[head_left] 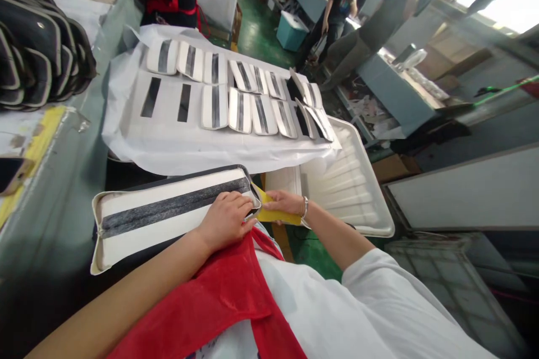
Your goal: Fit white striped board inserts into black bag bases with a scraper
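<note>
A long white panel (160, 192) with raised edges and a dark strip (168, 206) down its middle lies in front of me, resting on a dark form. My left hand (227, 219) is curled over the panel's right end, its fingers pressed together near the edge. Beside that end, my right hand (288, 203) grips a flat yellow piece (275, 216) that reaches the panel's corner. Whether the yellow piece is a sheet or a scraper, I cannot make out. My right fingertips are partly hidden by it.
Beyond the panel, a white-covered table (168, 140) bears several small white panels (214, 109) and loose dark strips (150, 97). A white plastic bin (366, 179) stands at the right. Black pieces (37, 39) are stacked at the left, near a phone (12, 174). Other people stand farther back.
</note>
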A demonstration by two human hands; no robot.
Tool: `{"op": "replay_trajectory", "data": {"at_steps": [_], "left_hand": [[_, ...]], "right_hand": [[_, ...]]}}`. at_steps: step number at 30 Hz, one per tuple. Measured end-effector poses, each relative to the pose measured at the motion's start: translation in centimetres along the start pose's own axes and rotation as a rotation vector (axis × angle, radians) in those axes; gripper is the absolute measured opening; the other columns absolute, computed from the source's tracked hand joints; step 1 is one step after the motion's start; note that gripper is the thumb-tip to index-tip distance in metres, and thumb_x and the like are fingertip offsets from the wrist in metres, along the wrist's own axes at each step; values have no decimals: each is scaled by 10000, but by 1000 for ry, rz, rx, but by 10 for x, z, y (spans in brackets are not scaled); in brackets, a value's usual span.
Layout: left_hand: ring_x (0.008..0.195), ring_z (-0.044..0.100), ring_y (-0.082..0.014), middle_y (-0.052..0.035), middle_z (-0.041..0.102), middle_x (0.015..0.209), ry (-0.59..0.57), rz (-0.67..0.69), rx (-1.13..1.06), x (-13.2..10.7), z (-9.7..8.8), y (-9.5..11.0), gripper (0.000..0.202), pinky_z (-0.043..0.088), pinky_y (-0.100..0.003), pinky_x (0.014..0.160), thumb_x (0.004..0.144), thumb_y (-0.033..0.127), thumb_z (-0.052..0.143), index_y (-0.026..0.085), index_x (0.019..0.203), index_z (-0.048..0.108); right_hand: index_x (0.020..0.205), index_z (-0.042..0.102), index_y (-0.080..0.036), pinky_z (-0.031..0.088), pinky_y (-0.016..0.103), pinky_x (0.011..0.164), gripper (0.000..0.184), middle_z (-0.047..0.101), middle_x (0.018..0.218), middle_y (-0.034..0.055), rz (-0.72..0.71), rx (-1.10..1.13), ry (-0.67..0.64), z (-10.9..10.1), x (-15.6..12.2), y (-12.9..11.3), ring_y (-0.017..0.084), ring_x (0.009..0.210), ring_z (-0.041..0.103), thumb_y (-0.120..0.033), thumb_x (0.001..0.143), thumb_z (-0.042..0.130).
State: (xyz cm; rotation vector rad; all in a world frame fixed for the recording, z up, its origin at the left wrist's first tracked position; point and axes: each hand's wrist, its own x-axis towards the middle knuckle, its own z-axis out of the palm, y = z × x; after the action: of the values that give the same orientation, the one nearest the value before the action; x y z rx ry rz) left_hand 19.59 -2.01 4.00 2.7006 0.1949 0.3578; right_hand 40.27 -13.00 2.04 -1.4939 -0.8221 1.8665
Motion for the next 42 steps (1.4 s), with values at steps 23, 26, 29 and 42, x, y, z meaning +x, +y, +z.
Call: {"op": "replay_trajectory", "data": {"at_steps": [23,26,29,42], "left_hand": [[1008,512,-234,-58,618,1128,-12,32,32,5,9,-7,322,363,-399,874,879,370,488,146,1098,563],[988,524,-238,-69,620,1102,-7,38,29,6,10,-8,317,383,-396,865,870,375,502,143,1079,558],[981,534,-250,-105,609,1084,28,37,29,6,12,-10,331,407,-394,859,843,378,545,123,1054,545],[950,558,-261,-141,579,1051,63,3,2,5,17,-17,246,475,-394,793,835,369,544,144,928,512]], "right_hand": [[889,489,-136,370,139,337,365,593,642,-9,140,-41,-176,-15,14,-21,59,381,486,-450,763,627],[861,501,-129,380,146,339,385,572,573,-20,165,-29,-193,-18,16,-20,71,373,490,-471,747,635],[829,523,-119,395,150,345,397,558,534,-23,188,-20,-206,-20,17,-16,76,369,495,-491,747,634],[779,591,-86,437,172,365,477,601,544,25,293,-48,-143,-15,22,-21,102,401,540,-550,693,660]]}}
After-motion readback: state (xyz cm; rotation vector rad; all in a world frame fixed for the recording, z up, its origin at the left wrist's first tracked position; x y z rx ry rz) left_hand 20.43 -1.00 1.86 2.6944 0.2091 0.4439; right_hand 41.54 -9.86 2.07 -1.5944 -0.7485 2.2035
